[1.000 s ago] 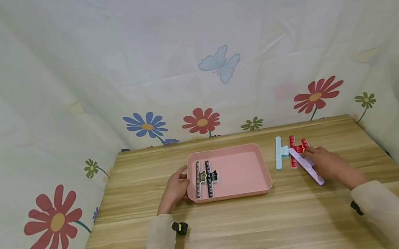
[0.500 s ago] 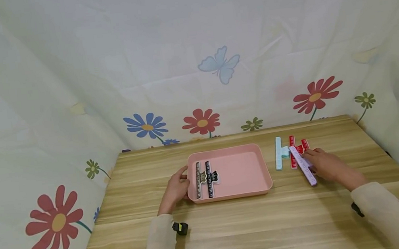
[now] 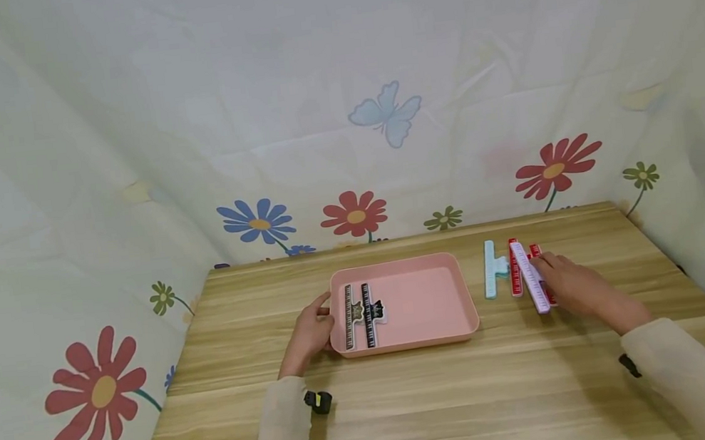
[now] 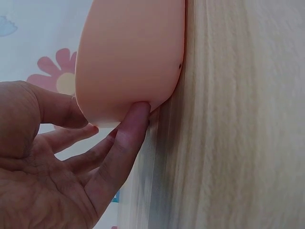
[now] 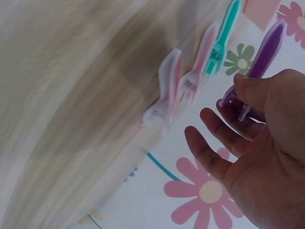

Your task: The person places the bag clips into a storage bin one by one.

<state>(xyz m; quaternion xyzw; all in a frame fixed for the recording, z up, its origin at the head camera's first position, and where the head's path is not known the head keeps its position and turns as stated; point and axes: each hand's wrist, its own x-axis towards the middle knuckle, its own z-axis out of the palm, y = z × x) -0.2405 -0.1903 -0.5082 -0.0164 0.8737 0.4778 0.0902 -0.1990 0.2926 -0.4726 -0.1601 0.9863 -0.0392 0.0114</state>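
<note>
My right hand (image 3: 571, 286) pinches a lilac clip (image 3: 528, 277) with a long, piano-key-patterned bar. In the right wrist view thumb and fingertips hold this purple clip (image 5: 268, 50) by its handle, raised above the table. Below it lie two red piano-key clips (image 3: 516, 274), partly hidden by the lilac clip and my fingers. A light blue clip (image 3: 490, 270) lies to their left. My left hand (image 3: 307, 329) touches the outer left wall of the pink tray (image 3: 430, 343), fingers fairly straight. Inside the tray's left part, a dark brown clip (image 3: 348, 324) and a black clip (image 3: 370, 326) lie side by side.
The wood-grain table (image 3: 412, 414) extends toward me in front of the tray. A white cloth (image 3: 292, 140) printed with flowers and a butterfly hangs behind the table and along its sides.
The lilac clip has swung more upright and shifted away from me, across the red clips, with my right hand pinching it. My left hand and the tray have stayed put.
</note>
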